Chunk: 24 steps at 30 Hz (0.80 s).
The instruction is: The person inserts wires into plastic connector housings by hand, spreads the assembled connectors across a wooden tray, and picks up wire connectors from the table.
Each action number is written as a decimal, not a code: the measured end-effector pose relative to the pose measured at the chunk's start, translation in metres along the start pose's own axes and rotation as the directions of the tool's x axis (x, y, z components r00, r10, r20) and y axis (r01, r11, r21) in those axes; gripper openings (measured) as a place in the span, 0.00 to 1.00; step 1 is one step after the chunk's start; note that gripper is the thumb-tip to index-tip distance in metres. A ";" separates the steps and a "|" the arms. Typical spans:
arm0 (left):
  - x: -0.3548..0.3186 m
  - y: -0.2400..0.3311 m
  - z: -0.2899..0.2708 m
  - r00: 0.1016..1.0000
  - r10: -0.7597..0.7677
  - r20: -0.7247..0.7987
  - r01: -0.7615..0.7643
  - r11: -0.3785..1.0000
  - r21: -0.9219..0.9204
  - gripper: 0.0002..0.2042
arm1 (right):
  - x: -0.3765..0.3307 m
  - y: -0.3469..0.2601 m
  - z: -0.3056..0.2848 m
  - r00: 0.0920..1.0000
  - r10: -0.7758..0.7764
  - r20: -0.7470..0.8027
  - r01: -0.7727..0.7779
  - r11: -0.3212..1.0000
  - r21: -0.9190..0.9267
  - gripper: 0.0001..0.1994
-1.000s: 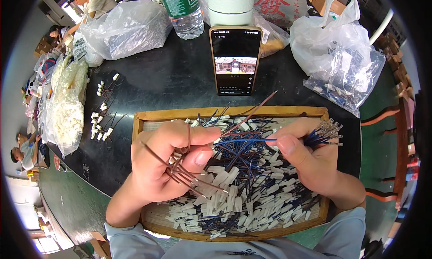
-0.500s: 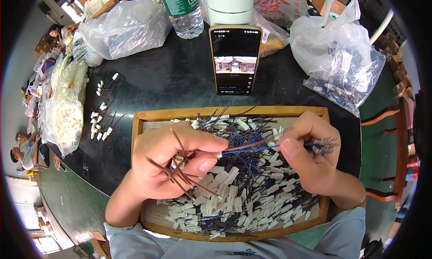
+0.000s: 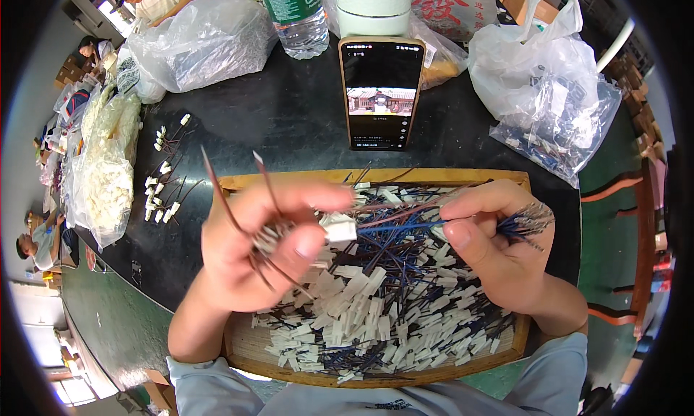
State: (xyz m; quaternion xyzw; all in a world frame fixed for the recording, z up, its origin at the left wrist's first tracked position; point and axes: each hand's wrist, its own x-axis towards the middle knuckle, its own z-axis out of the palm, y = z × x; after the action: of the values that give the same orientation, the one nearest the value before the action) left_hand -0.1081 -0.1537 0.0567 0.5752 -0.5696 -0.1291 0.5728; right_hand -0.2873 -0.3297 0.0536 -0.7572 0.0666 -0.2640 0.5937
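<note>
Over the tray, my left hand (image 3: 260,242) is partly smeared by motion and curled around several brown wires (image 3: 217,192) that stick out both ways. At its thumb tip is a white plug connector (image 3: 341,228); whether the fingers grip it is unclear. From this connector a blue wire and a brownish wire (image 3: 405,215) run to my right hand (image 3: 499,235). The right thumb and forefinger pinch those wires. A bundle of dark blue wires (image 3: 524,224) with bare-looking ends fans out of the same hand. Below lies a heap of white connectors (image 3: 361,300) with wires.
The heap sits in a wood-rimmed tray (image 3: 463,176). Behind it a phone (image 3: 381,130) leans on a pale green container (image 3: 372,11), beside a water bottle (image 3: 296,18). Plastic bags (image 3: 535,76) stand at both sides. Loose wired connectors (image 3: 160,188) lie left. Other people (image 3: 155,0) sit farther off.
My left forefinger has lifted off the wires and the hand has shifted a little left, baring the white connector. The right hand stays nearly in place, its wire bundle turned slightly.
</note>
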 end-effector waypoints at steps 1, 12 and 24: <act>-0.002 -0.001 -0.001 0.990 -0.122 -0.069 0.112 0.985 -0.133 0.14 | -0.001 -0.001 -0.002 1.000 -0.001 0.001 0.001 1.000 -0.001 0.07; 0.011 -0.079 -0.053 0.736 -0.663 0.139 0.272 0.101 -0.957 0.09 | 0.005 -0.012 0.000 0.918 0.248 0.309 -0.257 0.966 -0.012 0.05; 0.015 -0.075 -0.039 0.661 -0.747 0.068 0.263 0.146 -0.954 0.09 | 0.006 -0.011 0.003 0.909 0.289 0.299 -0.291 0.956 -0.039 0.06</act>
State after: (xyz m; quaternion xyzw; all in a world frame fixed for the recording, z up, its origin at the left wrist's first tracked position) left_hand -0.0335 -0.1686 0.0159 0.3269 -0.0153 -0.4820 0.8128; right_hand -0.2835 -0.3265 0.0649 -0.7684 0.0859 -0.0544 0.6319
